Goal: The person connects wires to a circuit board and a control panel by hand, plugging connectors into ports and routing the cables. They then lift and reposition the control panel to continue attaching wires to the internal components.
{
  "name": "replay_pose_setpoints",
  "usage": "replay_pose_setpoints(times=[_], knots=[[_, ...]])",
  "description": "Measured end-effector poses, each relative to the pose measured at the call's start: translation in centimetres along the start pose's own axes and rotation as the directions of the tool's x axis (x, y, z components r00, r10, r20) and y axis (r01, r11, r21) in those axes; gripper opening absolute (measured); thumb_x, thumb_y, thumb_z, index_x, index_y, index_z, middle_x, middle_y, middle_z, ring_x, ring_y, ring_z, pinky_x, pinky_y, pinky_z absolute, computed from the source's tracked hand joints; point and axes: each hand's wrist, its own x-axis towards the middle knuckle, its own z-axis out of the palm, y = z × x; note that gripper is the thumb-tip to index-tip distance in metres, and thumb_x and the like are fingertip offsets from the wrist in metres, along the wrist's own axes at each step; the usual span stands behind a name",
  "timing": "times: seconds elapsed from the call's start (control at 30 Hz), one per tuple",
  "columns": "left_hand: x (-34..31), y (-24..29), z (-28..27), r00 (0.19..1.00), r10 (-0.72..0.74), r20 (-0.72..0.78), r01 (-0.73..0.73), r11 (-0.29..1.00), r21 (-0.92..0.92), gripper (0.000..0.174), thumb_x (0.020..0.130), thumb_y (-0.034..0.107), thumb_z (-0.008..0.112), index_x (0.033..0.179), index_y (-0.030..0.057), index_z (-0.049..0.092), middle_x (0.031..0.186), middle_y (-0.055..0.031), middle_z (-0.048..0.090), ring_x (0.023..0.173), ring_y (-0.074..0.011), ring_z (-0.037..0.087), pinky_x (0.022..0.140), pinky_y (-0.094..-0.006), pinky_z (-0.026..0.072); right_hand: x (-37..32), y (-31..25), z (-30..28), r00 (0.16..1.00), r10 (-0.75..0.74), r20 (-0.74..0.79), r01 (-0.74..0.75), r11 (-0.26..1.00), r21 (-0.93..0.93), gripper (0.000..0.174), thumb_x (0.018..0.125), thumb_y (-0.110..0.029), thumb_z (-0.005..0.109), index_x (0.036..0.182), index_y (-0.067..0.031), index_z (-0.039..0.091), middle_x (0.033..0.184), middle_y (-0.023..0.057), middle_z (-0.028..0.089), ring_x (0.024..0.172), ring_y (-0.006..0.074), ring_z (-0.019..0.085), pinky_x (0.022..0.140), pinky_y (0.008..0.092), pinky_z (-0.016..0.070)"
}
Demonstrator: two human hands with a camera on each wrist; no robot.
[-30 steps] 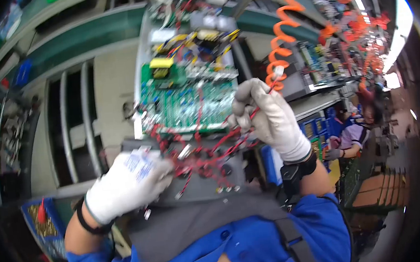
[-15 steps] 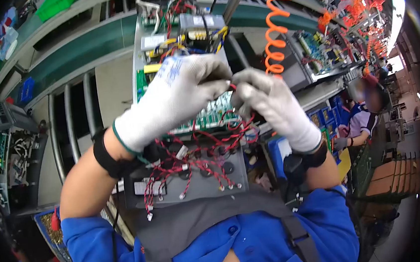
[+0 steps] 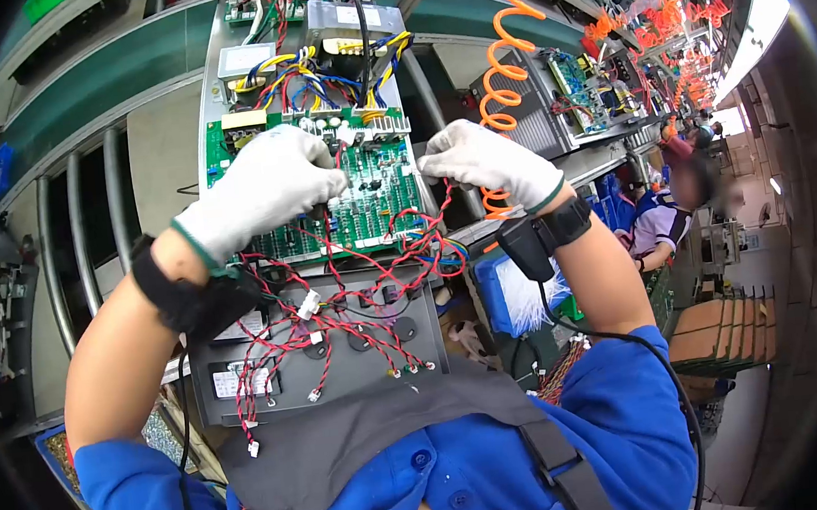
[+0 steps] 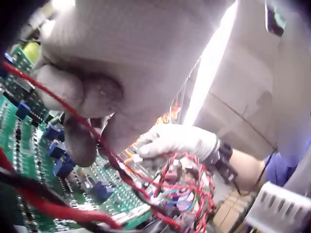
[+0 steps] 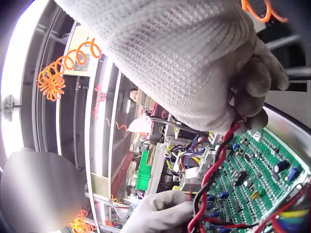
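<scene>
Twisted wires (image 5: 212,171) in right fingers (image 5: 255,80); blue bin (image 3: 490,294) holds white strands (image 3: 528,293).

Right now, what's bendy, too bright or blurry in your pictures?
Head view: the scene bows inside black corners; a long light glares. Left wrist: a light strip burns white; the nearest red wire looks soft. Right wrist: a lamp glares at left; a grey blur sits below.
</scene>
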Motion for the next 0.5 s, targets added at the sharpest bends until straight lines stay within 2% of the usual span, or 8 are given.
replay_pose_setpoints(times=[0.07, 0.1, 0.17, 0.33, 0.37, 0.4, 0.47, 0.5], knots=[[-1.0, -0.1, -0.1, 0.999, -0.054, -0.002, 0.054, 0.992, -0.118, 0.022, 0.090, 0.023, 0.067, 0.080, 0.0025, 0.067, 0.068, 0.0025, 0.062, 0.055, -0.0039, 0.047, 0.051, -0.0233, 0.0412, 0.7, 0.2, 0.2, 0.999, -0.038, -0.003, 0.038, 0.999, -0.033, 0.046, 0.082, -0.040, 0.064, 0.068, 0.0042, 0.061, 0.055, 0.0169, 0.052, 0.052, 0.0264, 0.053, 0.057, 0.0398, 0.0434], [-1.6, 0.0, 0.0, 0.998, -0.064, 0.006, 0.064, 0.991, -0.120, 0.022, 0.090, 0.023, 0.067, 0.080, 0.0025, 0.067, 0.068, 0.0025, 0.062, 0.055, -0.0039, 0.047, 0.051, -0.0233, 0.0412, 1.0, 0.1, 0.2, 0.999, -0.048, 0.007, 0.048, 0.997, -0.054, 0.046, 0.081, -0.039, 0.065, 0.067, 0.0046, 0.061, 0.055, 0.0158, 0.052, 0.052, 0.0244, 0.054, 0.056, 0.0395, 0.0433], [-2.6, 0.4, 0.1, 0.993, -0.119, -0.001, 0.110, 0.920, -0.375, 0.020, 0.093, 0.023, 0.065, 0.086, 0.0048, 0.065, 0.077, 0.0016, 0.067, 0.054, -0.0013, 0.045, 0.051, -0.0192, 0.0389, 1.5, -0.1, 0.2, 1.000, -0.017, 0.010, 0.018, 0.998, -0.055, 0.043, 0.080, -0.037, 0.065, 0.067, 0.0038, 0.062, 0.055, 0.0144, 0.053, 0.053, 0.0231, 0.054, 0.056, 0.0389, 0.0430], [-3.5, 0.8, 0.2, 0.993, -0.122, -0.002, 0.111, 0.905, -0.411, 0.023, 0.095, 0.027, 0.065, 0.091, 0.0044, 0.065, 0.084, -0.0012, 0.071, 0.055, -0.0009, 0.048, 0.050, -0.0180, 0.0392, 1.4, -2.2, 0.1, 0.999, 0.022, 0.023, -0.021, 0.998, -0.052, 0.033, 0.078, -0.029, 0.066, 0.067, 0.0018, 0.065, 0.055, 0.0104, 0.055, 0.053, 0.0197, 0.054, 0.057, 0.0368, 0.0435], [-3.6, 0.7, 0.1, 0.993, -0.116, -0.002, 0.105, 0.909, -0.403, 0.023, 0.096, 0.027, 0.065, 0.092, 0.0043, 0.065, 0.083, -0.0010, 0.071, 0.055, -0.0009, 0.048, 0.051, -0.0179, 0.0394, 1.8, -1.7, 0.5, 1.000, 0.025, 0.011, -0.025, 0.998, -0.057, 0.031, 0.079, -0.028, 0.068, 0.069, 0.0013, 0.067, 0.058, 0.0120, 0.059, 0.056, 0.0208, 0.058, 0.059, 0.0361, 0.0459], [-3.6, 0.7, 0.1, 0.994, -0.108, 0.000, 0.100, 0.914, -0.393, 0.024, 0.096, 0.028, 0.065, 0.092, 0.0041, 0.066, 0.083, -0.0008, 0.071, 0.055, -0.0010, 0.048, 0.051, -0.0177, 0.0395, 2.1, -1.4, 0.9, 1.000, 0.027, 0.009, -0.026, 0.998, -0.052, 0.031, 0.079, -0.028, 0.068, 0.069, 0.0013, 0.067, 0.058, 0.0120, 0.059, 0.056, 0.0208, 0.058, 0.059, 0.0361, 0.0459], [-3.8, 0.6, 0.2, 0.995, -0.098, -0.002, 0.089, 0.910, -0.406, 0.024, 0.096, 0.028, 0.065, 0.093, 0.0038, 0.066, 0.083, -0.0007, 0.071, 0.055, -0.0013, 0.048, 0.051, -0.0180, 0.0397, 2.1, -0.9, 1.5, 0.997, 0.048, -0.052, -0.051, 0.997, -0.057, 0.030, 0.080, -0.029, 0.070, 0.072, -0.0001, 0.070, 0.063, 0.0144, 0.064, 0.061, 0.0248, 0.064, 0.062, 0.0374, 0.0487], [-3.8, 0.7, 0.2, 0.996, -0.088, -0.013, 0.074, 0.904, -0.422, 0.024, 0.096, 0.028, 0.064, 0.093, 0.0035, 0.066, 0.082, -0.0006, 0.070, 0.054, -0.0016, 0.048, 0.051, -0.0182, 0.0398, 2.0, -1.1, 1.5, 0.996, 0.060, -0.070, -0.068, 0.990, -0.122, 0.032, 0.082, -0.033, 0.071, 0.074, -0.0013, 0.072, 0.067, 0.0162, 0.067, 0.069, 0.0302, 0.068, 0.067, 0.0404, 0.0509]])
